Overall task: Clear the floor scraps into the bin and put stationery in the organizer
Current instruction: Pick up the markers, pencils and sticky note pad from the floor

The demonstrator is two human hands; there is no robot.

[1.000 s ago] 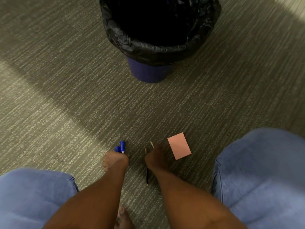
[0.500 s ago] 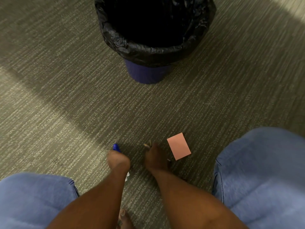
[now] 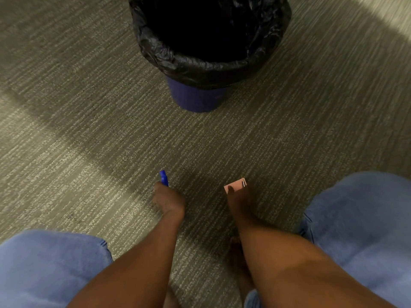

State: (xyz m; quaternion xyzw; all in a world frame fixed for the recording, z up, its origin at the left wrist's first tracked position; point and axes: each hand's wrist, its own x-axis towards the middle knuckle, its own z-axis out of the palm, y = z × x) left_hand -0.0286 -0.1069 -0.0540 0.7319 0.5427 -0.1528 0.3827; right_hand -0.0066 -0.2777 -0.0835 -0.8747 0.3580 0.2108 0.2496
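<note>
Right hand (image 3: 239, 202) was down on the pink sticky pad (image 3: 234, 185), fingers over its near edge, grip hidden so I couldn't tell. Left hand (image 3: 169, 202) was closed around a blue marker (image 3: 164, 178), tip pointing away toward the bin (image 3: 209, 52), which stood well ahead on the carpet (image 3: 77, 130). One pad, one bin; markers possibly two.

Both my bare forearms reach down between my knees toward the floor. My left hand (image 3: 169, 202) is curled into a closed fist, knuckles up. My right hand (image 3: 239, 200) points fingers-down, pinching; its fingertips are blurred.
</note>
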